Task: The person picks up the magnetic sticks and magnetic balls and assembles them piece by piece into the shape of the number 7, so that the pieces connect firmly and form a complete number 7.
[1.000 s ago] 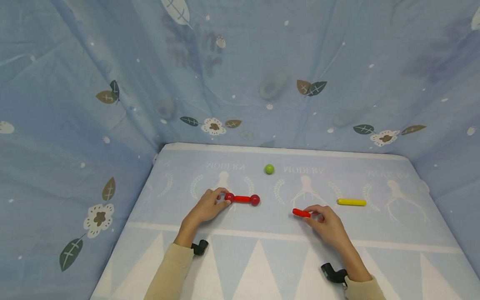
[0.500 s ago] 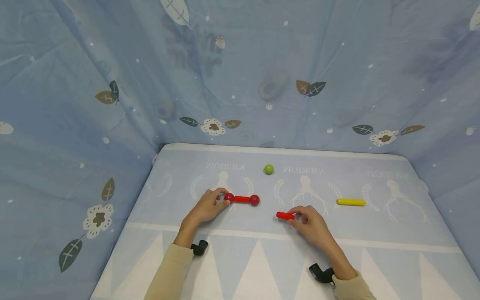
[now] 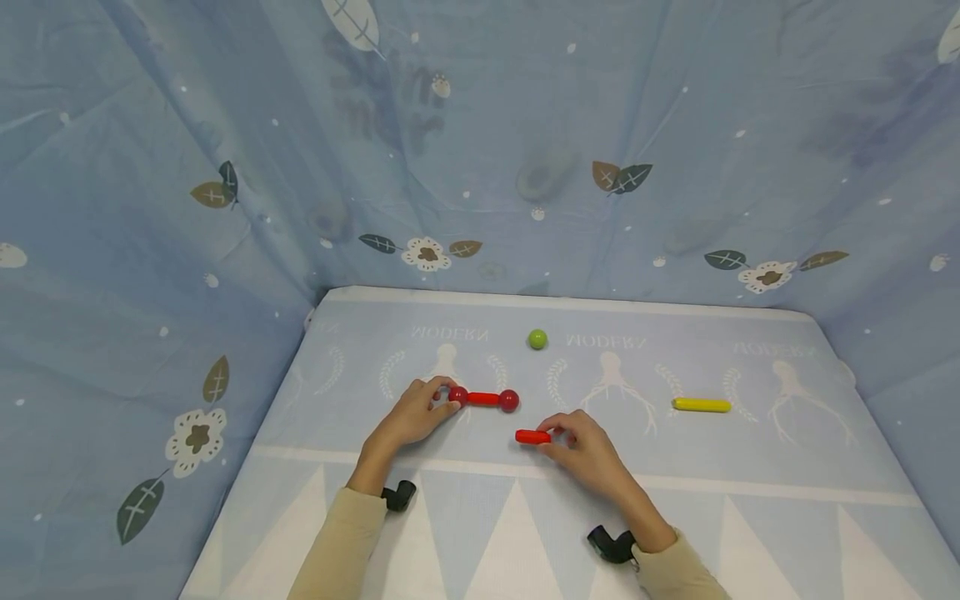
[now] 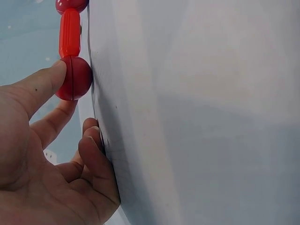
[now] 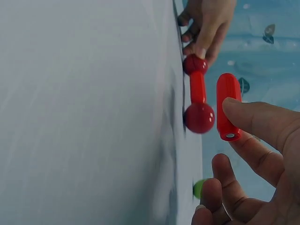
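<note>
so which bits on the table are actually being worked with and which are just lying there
In hand:
- red rod with two red balls, left hand touching one end ball
- loose red rod, pinched by right hand

Lying about:
- green ball
- yellow rod

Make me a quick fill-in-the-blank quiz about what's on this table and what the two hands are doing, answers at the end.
1. The right hand pinches a loose ____ stick.
2. The left hand touches one red ball of a stick with a ball at ____ end.
3. Near the far edge of the table lies a ____ ball.
4. The yellow stick lies to the ____ of the right hand.

Answers: red; each; green; right
</note>
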The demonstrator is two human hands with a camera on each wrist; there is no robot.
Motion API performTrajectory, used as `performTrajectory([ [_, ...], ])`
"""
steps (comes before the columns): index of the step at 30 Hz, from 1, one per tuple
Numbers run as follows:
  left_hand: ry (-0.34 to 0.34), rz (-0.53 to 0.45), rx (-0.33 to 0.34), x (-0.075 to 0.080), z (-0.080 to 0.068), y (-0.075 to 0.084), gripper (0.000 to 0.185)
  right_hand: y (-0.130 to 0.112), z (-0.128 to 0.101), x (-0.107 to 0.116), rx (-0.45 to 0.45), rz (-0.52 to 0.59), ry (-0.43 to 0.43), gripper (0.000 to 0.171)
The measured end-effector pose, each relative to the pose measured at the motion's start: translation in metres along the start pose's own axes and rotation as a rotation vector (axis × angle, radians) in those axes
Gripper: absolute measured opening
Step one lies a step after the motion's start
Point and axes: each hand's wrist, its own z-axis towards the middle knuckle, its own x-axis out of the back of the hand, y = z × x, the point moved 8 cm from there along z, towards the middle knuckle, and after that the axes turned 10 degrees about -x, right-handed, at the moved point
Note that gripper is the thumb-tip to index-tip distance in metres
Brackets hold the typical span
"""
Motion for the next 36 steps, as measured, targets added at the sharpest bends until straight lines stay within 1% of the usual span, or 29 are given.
performTrajectory([
  [7, 0.001, 0.004, 0.004, 0.0, 0.0, 0.0, 0.032, -0.017, 0.007, -0.027, 0.036, 0.023, -0.059, 0.02],
  [15, 0.005, 0.015, 0.001, 0.001, 0.0, 0.0, 0.032, -0.039, 0.011, -0.062, 0.115, 0.01, -0.147, 0.019],
  [21, 0.002, 0.013, -0.004, 0.001, 0.0, 0.0, 0.032, -0.051, 0.013, -0.081, 0.159, -0.003, -0.189, 0.02],
  [26, 0.0, 0.012, 0.0, 0.0, 0.001, -0.001, 0.033, -0.054, 0.014, -0.089, 0.173, -0.019, -0.192, 0.019],
  [28, 0.003, 0.011, -0.013, 0.0, 0.001, 0.0, 0.032, -0.055, 0.015, -0.091, 0.178, -0.033, -0.189, 0.019],
  [33, 0.017, -0.001, -0.045, 0.002, 0.0, 0.004, 0.026, -0.057, 0.014, -0.095, 0.187, -0.102, -0.168, 0.017],
  [36, 0.019, -0.009, -0.046, 0.003, 0.0, 0.004, 0.024, -0.058, 0.014, -0.097, 0.178, -0.148, -0.151, 0.016],
])
